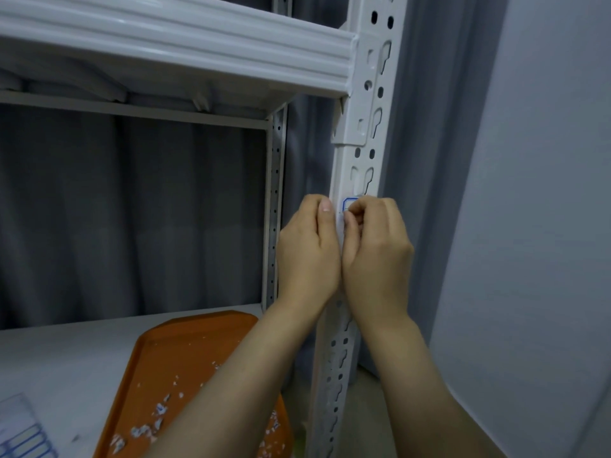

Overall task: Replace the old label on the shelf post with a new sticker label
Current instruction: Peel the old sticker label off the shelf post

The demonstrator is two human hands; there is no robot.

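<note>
Fingers point(363, 211) of our right hand point(377, 256) pinched the blue-edged label point(347, 203) on the shelf post point(362, 160); our left hand point(307, 256) gripped the post. Scraps point(158, 421) on the orange tray point(198, 328) suggested peeling was underway; the sticker sheet point(20, 434) lay waiting.

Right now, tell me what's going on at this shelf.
A person works with both hands on a blue-bordered label on the shelf post. The right hand pinches at the label; the left hand grips the post beside it. Below, an orange tray holds paper scraps, and a sheet of labels lies nearby.
</note>
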